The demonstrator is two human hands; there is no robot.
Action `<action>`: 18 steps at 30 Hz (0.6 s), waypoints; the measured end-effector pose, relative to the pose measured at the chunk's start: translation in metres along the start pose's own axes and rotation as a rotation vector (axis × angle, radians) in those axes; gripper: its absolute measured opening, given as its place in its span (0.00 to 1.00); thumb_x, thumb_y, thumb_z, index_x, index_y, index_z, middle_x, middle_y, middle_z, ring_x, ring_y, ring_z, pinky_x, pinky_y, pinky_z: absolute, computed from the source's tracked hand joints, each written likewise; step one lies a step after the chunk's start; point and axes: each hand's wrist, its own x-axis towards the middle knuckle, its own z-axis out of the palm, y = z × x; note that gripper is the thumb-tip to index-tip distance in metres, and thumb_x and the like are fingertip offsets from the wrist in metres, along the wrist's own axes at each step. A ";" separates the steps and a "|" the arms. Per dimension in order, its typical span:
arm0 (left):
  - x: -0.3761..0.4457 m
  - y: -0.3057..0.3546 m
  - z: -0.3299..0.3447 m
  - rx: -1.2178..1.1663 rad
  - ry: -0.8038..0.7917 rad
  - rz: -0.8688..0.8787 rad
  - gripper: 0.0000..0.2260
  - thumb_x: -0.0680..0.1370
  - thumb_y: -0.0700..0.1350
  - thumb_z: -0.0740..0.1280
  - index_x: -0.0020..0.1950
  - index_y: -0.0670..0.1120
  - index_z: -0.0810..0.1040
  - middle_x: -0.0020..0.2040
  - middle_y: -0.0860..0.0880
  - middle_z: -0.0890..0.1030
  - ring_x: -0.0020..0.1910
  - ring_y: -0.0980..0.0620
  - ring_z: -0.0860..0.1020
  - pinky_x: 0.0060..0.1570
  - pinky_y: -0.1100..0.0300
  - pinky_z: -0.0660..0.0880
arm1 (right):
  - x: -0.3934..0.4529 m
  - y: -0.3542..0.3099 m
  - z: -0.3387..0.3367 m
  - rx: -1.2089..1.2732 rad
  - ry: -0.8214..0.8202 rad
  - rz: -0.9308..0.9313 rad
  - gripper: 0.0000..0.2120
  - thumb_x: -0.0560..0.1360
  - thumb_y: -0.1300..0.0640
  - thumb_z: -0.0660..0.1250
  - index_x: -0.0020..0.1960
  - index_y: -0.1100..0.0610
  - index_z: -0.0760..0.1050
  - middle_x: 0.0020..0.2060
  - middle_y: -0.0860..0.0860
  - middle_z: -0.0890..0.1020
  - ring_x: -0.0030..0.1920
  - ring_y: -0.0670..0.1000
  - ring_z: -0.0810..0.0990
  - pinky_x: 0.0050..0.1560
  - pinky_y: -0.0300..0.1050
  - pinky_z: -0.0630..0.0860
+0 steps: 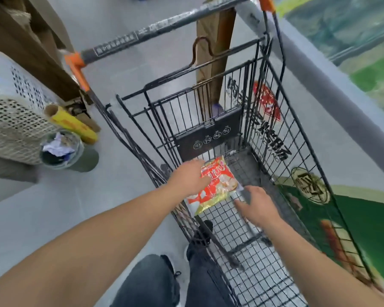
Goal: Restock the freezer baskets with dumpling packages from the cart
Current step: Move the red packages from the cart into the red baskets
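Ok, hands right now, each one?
Left hand: fingers on the dumpling package, grip cannot be told.
Right hand: open, beside the package.

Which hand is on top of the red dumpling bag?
The left hand rests on the red dumpling bag. The right hand is beside its edge.

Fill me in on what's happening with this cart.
A person is leaning over a black wire shopping cart and reaching into it with both hands. The left hand rests on a red and white dumpling package lying on the cart's floor. The right hand is at the package's lower right edge, fingers spread. It looks like the only package in the cart. The freezer runs along the cart's right side, and nothing has been lifted yet.
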 end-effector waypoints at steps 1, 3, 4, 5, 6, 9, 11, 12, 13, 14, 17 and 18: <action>0.014 0.000 0.003 0.017 -0.019 -0.006 0.22 0.79 0.53 0.64 0.69 0.43 0.72 0.62 0.43 0.79 0.59 0.45 0.77 0.56 0.52 0.76 | 0.010 0.003 -0.001 -0.001 -0.010 0.004 0.31 0.77 0.45 0.68 0.76 0.56 0.64 0.71 0.55 0.69 0.68 0.56 0.72 0.67 0.49 0.68; 0.039 -0.002 0.011 0.042 -0.056 -0.021 0.21 0.80 0.53 0.63 0.69 0.42 0.72 0.62 0.43 0.78 0.60 0.44 0.77 0.56 0.54 0.74 | 0.032 0.009 -0.001 -0.002 -0.034 0.016 0.32 0.77 0.45 0.68 0.76 0.57 0.64 0.72 0.55 0.69 0.70 0.55 0.71 0.69 0.47 0.67; 0.054 -0.004 0.019 0.050 -0.077 -0.019 0.22 0.80 0.53 0.63 0.69 0.42 0.72 0.63 0.43 0.78 0.61 0.44 0.77 0.56 0.54 0.73 | 0.045 0.015 0.001 0.000 -0.052 0.026 0.32 0.77 0.45 0.68 0.75 0.57 0.64 0.71 0.55 0.69 0.69 0.55 0.71 0.69 0.47 0.67; 0.060 -0.007 0.021 0.056 -0.084 -0.020 0.22 0.80 0.53 0.63 0.69 0.42 0.72 0.63 0.42 0.77 0.61 0.44 0.76 0.57 0.53 0.73 | 0.052 0.016 0.001 -0.001 -0.061 0.030 0.31 0.77 0.45 0.68 0.75 0.57 0.65 0.70 0.56 0.70 0.68 0.56 0.72 0.67 0.47 0.68; 0.070 -0.010 0.027 0.067 -0.105 -0.017 0.22 0.80 0.53 0.63 0.70 0.42 0.71 0.63 0.42 0.77 0.62 0.43 0.76 0.58 0.53 0.73 | 0.061 0.020 0.004 0.012 -0.071 0.036 0.30 0.77 0.45 0.68 0.74 0.57 0.66 0.69 0.56 0.71 0.67 0.56 0.73 0.66 0.47 0.69; 0.104 -0.019 0.052 0.116 -0.189 -0.005 0.22 0.80 0.53 0.63 0.69 0.41 0.72 0.60 0.41 0.78 0.62 0.41 0.76 0.58 0.52 0.73 | 0.090 0.033 0.015 0.043 -0.101 0.084 0.30 0.77 0.45 0.68 0.73 0.58 0.66 0.69 0.58 0.71 0.66 0.58 0.73 0.65 0.50 0.71; 0.124 -0.026 0.068 0.123 -0.218 -0.016 0.21 0.79 0.53 0.64 0.67 0.41 0.72 0.56 0.42 0.78 0.60 0.41 0.77 0.54 0.53 0.74 | 0.107 0.040 0.025 0.070 -0.121 0.109 0.30 0.77 0.46 0.68 0.74 0.58 0.66 0.70 0.58 0.70 0.68 0.58 0.72 0.67 0.50 0.69; 0.131 -0.029 0.073 0.126 -0.224 -0.022 0.23 0.79 0.53 0.64 0.69 0.42 0.71 0.59 0.42 0.78 0.62 0.42 0.77 0.55 0.54 0.74 | 0.113 0.041 0.028 0.086 -0.118 0.118 0.30 0.77 0.47 0.68 0.73 0.58 0.66 0.70 0.58 0.70 0.69 0.58 0.71 0.68 0.49 0.67; 0.140 -0.033 0.083 0.134 -0.242 -0.014 0.26 0.79 0.53 0.65 0.73 0.42 0.68 0.66 0.41 0.76 0.67 0.42 0.74 0.61 0.55 0.72 | 0.121 0.044 0.034 0.106 -0.120 0.123 0.28 0.77 0.48 0.68 0.72 0.59 0.67 0.69 0.58 0.71 0.69 0.57 0.70 0.68 0.47 0.66; 0.152 -0.036 0.089 0.151 -0.284 0.006 0.29 0.80 0.54 0.65 0.77 0.43 0.64 0.73 0.41 0.70 0.72 0.43 0.69 0.68 0.56 0.67 | 0.131 0.045 0.039 0.137 -0.117 0.139 0.27 0.77 0.49 0.69 0.71 0.59 0.68 0.68 0.59 0.71 0.69 0.57 0.70 0.66 0.45 0.66; 0.182 -0.046 0.114 0.238 -0.400 0.063 0.37 0.79 0.56 0.65 0.81 0.46 0.51 0.80 0.40 0.54 0.79 0.43 0.53 0.76 0.54 0.52 | 0.159 0.050 0.060 0.194 -0.118 0.202 0.26 0.77 0.49 0.68 0.71 0.59 0.69 0.67 0.58 0.72 0.67 0.57 0.71 0.61 0.41 0.67; 0.191 -0.049 0.122 0.260 -0.425 0.054 0.38 0.78 0.57 0.65 0.82 0.49 0.49 0.81 0.41 0.51 0.80 0.42 0.51 0.77 0.51 0.52 | 0.168 0.052 0.068 0.200 -0.123 0.223 0.27 0.77 0.49 0.68 0.72 0.59 0.68 0.68 0.58 0.72 0.68 0.57 0.71 0.62 0.42 0.67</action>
